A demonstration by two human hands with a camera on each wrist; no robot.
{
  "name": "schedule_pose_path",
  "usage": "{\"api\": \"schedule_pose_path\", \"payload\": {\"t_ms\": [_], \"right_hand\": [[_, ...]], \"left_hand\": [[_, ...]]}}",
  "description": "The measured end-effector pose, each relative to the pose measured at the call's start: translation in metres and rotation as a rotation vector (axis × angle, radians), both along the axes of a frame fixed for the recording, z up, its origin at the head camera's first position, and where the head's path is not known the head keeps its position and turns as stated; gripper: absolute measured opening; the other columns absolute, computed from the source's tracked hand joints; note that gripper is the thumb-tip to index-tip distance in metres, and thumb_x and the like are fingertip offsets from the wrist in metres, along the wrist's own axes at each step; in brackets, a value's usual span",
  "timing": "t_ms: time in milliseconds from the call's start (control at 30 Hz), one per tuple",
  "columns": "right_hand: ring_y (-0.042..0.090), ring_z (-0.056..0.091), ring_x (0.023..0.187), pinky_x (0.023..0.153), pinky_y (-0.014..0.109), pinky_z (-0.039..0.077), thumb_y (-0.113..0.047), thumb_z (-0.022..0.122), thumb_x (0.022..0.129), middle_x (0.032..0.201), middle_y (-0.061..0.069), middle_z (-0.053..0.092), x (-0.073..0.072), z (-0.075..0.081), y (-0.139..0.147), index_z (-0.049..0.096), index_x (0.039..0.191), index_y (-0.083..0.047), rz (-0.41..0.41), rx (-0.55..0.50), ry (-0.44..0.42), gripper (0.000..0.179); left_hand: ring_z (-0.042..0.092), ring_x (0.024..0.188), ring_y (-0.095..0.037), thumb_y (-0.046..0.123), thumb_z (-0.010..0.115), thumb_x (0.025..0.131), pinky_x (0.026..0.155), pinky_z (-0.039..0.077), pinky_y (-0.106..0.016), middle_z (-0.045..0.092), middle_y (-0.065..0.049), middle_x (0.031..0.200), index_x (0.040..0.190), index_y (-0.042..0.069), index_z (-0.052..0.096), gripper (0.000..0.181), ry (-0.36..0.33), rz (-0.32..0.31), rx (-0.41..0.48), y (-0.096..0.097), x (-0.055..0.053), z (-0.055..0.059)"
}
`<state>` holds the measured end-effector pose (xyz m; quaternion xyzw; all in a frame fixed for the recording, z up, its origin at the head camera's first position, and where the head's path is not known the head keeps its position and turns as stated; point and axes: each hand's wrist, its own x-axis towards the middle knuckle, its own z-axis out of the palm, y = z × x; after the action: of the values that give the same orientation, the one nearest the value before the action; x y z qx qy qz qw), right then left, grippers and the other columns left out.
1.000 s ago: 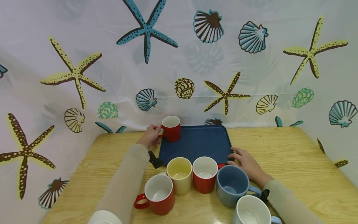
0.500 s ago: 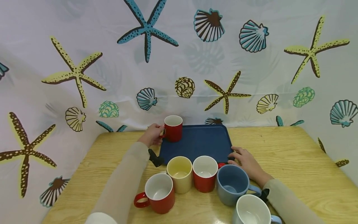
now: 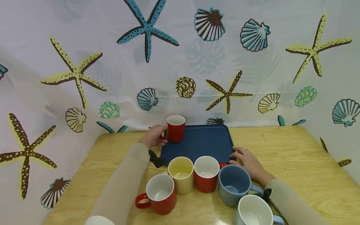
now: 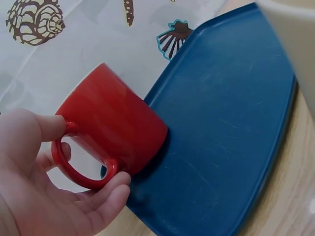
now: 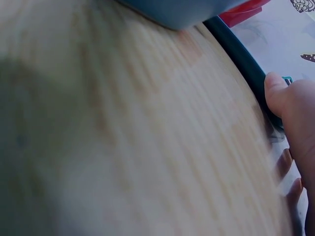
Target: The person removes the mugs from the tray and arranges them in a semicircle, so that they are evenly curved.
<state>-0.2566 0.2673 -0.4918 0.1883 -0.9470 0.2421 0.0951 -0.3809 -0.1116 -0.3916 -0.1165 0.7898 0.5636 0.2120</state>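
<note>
My left hand [image 3: 154, 136] holds a red mug [image 3: 176, 129] with a white inside by its handle, thumb and fingers about the loop in the left wrist view. The mug stands upright over the back left corner of a dark blue tray [image 3: 202, 143]. At the tray's right edge rests my right hand [image 3: 248, 162], fingers loosely bent and thumb against the rim [image 5: 241, 59] in the right wrist view. Nearest that hand is a blue mug [image 3: 233, 184], its handle beside the wrist.
In front of the tray stand a yellow mug [image 3: 182, 184], a red mug [image 3: 206, 179], another red mug [image 3: 163, 200] with its handle leftward, and a pale mug [image 3: 253, 209] at the front right. All sit on a wooden table [image 3: 281, 150] before a patterned cloth [image 3: 180, 56].
My left hand and the red mug it holds have shifted slightly right, farther over the tray. My right hand has stayed at the tray's edge.
</note>
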Motion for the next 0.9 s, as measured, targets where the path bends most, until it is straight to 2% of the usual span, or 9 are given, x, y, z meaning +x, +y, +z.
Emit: {"api": "schedule_pose_path", "payload": {"t_ms": [133, 267, 400, 533, 900], "right_hand": [[0.036, 0.041, 0.121, 0.095, 0.058, 0.035, -0.04, 0.059, 0.09, 0.138, 0.012, 0.044, 0.0, 0.0, 0.001, 0.065, 0.107, -0.02, 0.001, -0.003, 0.003, 0.027], [0.035, 0.041, 0.121, 0.095, 0.058, 0.035, -0.039, 0.06, 0.09, 0.138, 0.012, 0.044, 0.0, 0.0, 0.001, 0.066, 0.107, -0.021, -0.005, -0.014, 0.007, 0.026], [0.035, 0.041, 0.12, 0.095, 0.057, 0.036, -0.04, 0.059, 0.09, 0.138, 0.011, 0.044, 0.001, -0.002, -0.002, 0.065, 0.107, -0.02, -0.005, -0.009, -0.003, 0.027], [0.036, 0.041, 0.121, 0.095, 0.056, 0.036, -0.04, 0.059, 0.09, 0.139, 0.011, 0.043, -0.001, 0.002, 0.001, 0.065, 0.108, -0.019, -0.009, -0.004, -0.024, 0.029], [0.035, 0.041, 0.121, 0.095, 0.056, 0.036, -0.037, 0.061, 0.089, 0.138, 0.012, 0.043, 0.001, 0.001, -0.002, 0.065, 0.108, -0.018, -0.014, -0.014, -0.016, 0.028]], "left_hand": [[0.057, 0.104, -0.034, 0.043, 0.041, 0.097, 0.085, 0.049, -0.038, 0.038, -0.02, 0.134, 0.139, 0.006, 0.029, 0.057, -0.012, 0.017, 0.064, 0.002, -0.002, -0.003], [0.058, 0.097, -0.031, 0.041, 0.043, 0.097, 0.086, 0.049, -0.036, 0.039, -0.016, 0.134, 0.137, 0.006, 0.032, 0.055, -0.001, 0.019, 0.11, 0.002, -0.001, -0.006], [0.06, 0.083, -0.024, 0.04, 0.047, 0.095, 0.075, 0.052, -0.029, 0.041, -0.014, 0.13, 0.133, 0.004, 0.035, 0.053, 0.0, 0.031, 0.153, -0.003, 0.002, -0.009], [0.061, 0.076, -0.021, 0.04, 0.05, 0.094, 0.068, 0.052, -0.024, 0.044, -0.012, 0.125, 0.129, 0.007, 0.039, 0.05, -0.006, 0.046, 0.216, -0.001, -0.001, -0.012], [0.061, 0.092, -0.028, 0.042, 0.047, 0.095, 0.083, 0.05, -0.034, 0.043, -0.014, 0.131, 0.134, 0.01, 0.037, 0.052, 0.027, 0.006, 0.248, -0.006, 0.008, -0.016]]}}
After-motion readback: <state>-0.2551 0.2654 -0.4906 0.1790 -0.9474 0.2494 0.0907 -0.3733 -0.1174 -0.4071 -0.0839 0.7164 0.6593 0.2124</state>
